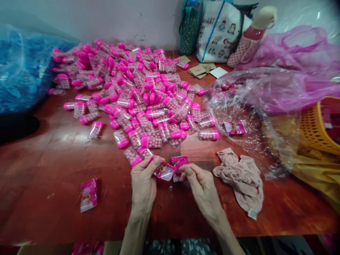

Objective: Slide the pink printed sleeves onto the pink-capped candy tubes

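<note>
My left hand (pixel 145 180) pinches the left side of a pink printed packet (pixel 165 171) with a clear window. The fingers of my right hand (pixel 198 182) are pressed together at the packet's right end. Another pink packet (pixel 180 161) shows just behind, near my right fingertips; whether it is held or lies on the table I cannot tell. A large heap of small clear bottles (pixel 143 120) with pink caps and pink beads spreads beyond my hands. One filled pink packet (pixel 89 194) lies apart on the table to the left.
A crumpled beige cloth (pixel 243 179) lies right of my hands. Clear plastic (pixel 247 106) with a pink packet sits behind it, beside a yellow basket (pixel 310 124). A blue bag (pixel 21 71) stands far left. Cardboard pieces (pixel 198 71) and a white bag (pixel 217 32) are at the back.
</note>
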Available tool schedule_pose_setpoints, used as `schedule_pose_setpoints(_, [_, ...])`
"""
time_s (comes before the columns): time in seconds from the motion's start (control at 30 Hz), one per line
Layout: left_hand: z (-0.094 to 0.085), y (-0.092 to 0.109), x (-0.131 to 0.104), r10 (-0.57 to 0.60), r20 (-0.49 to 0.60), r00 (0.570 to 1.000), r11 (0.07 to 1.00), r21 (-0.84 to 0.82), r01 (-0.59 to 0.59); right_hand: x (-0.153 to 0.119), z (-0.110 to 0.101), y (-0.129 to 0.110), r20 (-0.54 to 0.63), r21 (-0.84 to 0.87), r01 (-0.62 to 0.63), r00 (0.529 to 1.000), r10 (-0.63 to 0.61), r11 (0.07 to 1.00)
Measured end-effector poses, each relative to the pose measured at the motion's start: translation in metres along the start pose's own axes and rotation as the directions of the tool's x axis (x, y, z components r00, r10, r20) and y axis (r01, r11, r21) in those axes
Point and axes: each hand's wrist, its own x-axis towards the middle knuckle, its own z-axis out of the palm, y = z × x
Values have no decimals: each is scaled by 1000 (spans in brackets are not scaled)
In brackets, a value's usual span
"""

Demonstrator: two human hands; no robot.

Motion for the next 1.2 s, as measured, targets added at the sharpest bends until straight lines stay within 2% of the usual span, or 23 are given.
schedule_pose_setpoints(0.17, [5,-1,-1,-44,-105,993,997,-60,38,1,7,-2,31,109,-77,997,74,991])
schedule_pose_setpoints(0.4, [10,-3,-3,-81,-130,988,991,-116,66,4,10,-8,88,303,-149,988,129,941])
schedule_pose_setpoints(0.53, [9,-6,-2,-97,-118,988,989,-124,83,6,11,-7,86,306,-182,983,163,935])
schedule_pose_setpoints(0.67, [10,-8,-3,-104,-95,990,989,-114,93,8,13,-7,2,189,-163,986,166,968])
schedule_pose_setpoints(0.73, [12,-9,-5,-114,-63,991,989,-102,107,7,14,-6,-73,87,-112,990,119,990])
schedule_pose_setpoints(0.8, [14,-10,-7,-140,-13,990,986,-88,139,6,15,-4,-142,-6,1,990,-2,1000])
schedule_pose_setpoints(0.93, [17,-12,-9,-179,53,983,980,-77,182,3,15,1,-212,-133,226,945,-250,965])
schedule_pose_setpoints(1.1, [18,-11,-6,-164,77,983,983,-71,169,4,15,2,-161,-198,234,950,-267,952])
schedule_pose_setpoints(1.2, [17,-12,-5,-140,44,989,987,-79,143,5,15,6,-142,-249,256,944,-296,934])
